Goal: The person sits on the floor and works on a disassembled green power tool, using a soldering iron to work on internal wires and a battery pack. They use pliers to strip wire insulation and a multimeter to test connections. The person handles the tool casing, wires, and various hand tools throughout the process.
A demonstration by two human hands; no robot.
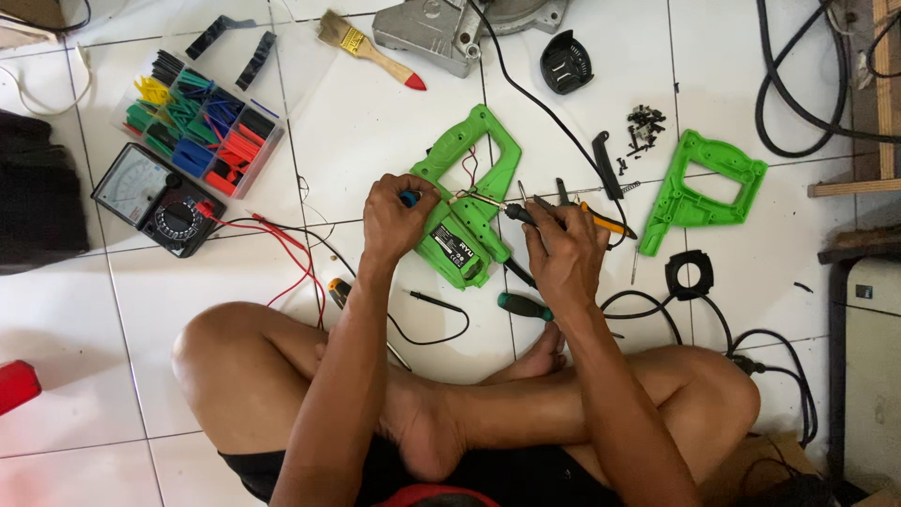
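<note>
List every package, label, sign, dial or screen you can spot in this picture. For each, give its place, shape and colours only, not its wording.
Multimeter: floor, left of the hands; black rectangular case, pale dial face, round selector knob.
Label: on the green handle shell by the left hand; small black rectangle, white print.
Plastic organiser box: upper left; clear compartments, coloured tubing pieces.
Band: on the paintbrush; yellow.

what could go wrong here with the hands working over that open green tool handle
1. The left hand and right hand both hold thin tools over the exposed wires in the green handle half; a slip might nick a wire or finger.
2. The loose screws lie unboxed on the floor tiles, so they may scatter.
3. The red meter leads run right by the person's knee, which could snag them.
</note>
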